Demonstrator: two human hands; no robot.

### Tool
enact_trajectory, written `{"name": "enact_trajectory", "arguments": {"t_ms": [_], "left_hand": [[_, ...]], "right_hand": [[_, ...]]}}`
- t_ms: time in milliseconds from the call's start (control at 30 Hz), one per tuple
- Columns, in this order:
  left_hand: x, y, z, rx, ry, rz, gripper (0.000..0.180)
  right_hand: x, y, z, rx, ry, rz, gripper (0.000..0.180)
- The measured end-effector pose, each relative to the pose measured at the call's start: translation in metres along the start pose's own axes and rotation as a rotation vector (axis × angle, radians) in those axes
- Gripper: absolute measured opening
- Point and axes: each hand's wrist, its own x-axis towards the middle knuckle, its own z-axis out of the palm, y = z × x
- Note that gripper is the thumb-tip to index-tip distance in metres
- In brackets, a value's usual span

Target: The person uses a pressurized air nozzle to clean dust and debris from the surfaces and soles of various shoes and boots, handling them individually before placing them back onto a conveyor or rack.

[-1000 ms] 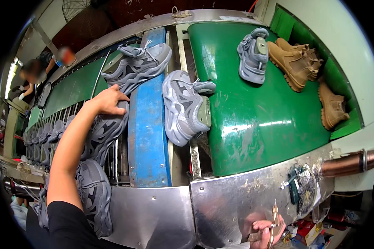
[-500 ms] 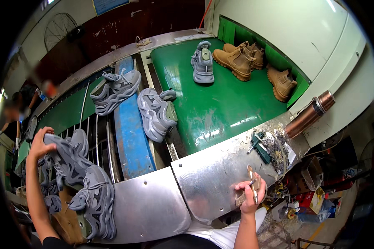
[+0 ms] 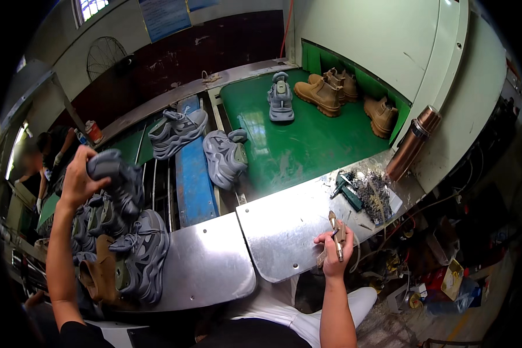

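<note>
My left hand [image 3: 80,181] grips a grey sneaker [image 3: 122,181] and holds it raised, sole up, above other shoes at the left. Below it, a second grey sneaker [image 3: 148,255] stands at the edge of the metal tabletop, beside a tan boot [image 3: 103,268]. My right hand [image 3: 333,262] is closed round a pen-shaped, copper-coloured tool [image 3: 338,246] with a pointed tip directed away from me. That hand is over the front edge of the metal tabletop [image 3: 284,232]. A cable hangs near the tool.
A green conveyor belt [image 3: 296,151] carries a grey sneaker [image 3: 281,101] and several tan boots [image 3: 319,95]. Two more sneakers rest by the blue bar [image 3: 192,174]. A copper flask [image 3: 413,142], dark green tool [image 3: 348,192] and debris pile [image 3: 374,200] are at right. Another person [image 3: 55,148] works far left.
My left hand has lifted the sneaker up and to the right, tipping it over. My right hand keeps hold of the tool. The whole view has shifted slightly.
</note>
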Motion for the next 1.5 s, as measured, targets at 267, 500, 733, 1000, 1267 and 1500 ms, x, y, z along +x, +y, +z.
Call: {"name": "enact_trajectory", "arguments": {"t_ms": [267,500,733,1000,1267,1500], "left_hand": [[0.064,0.081,0.018,-0.565,0.318,0.021,0.056],[0.077,0.194,0.113,-1.293,-0.015,0.261,0.063],[0.071,0.237,0.162,-1.591,-0.136,0.172,0.068],[0.089,0.240,0.167,-1.535,-0.184,0.240,0.062],[0.101,0.240,0.181,-1.577,-0.245,0.120,0.070],[0.105,0.233,0.193,-1.663,-0.301,0.049,0.065]], "right_hand": [[-0.021,-0.042,-0.004,-0.041,-0.028,0.085,0.041],[-0.033,-0.120,0.014,-0.038,-0.156,0.032,0.046],[-0.004,-0.173,0.044,-0.094,-0.327,0.045,0.049],[0.055,-0.170,0.088,-0.166,-0.532,-0.015,0.047],[0.070,-0.142,0.101,-0.185,-0.422,0.011,0.041],[0.051,-0.112,0.087,-0.009,-0.339,0.082,0.043]]}}
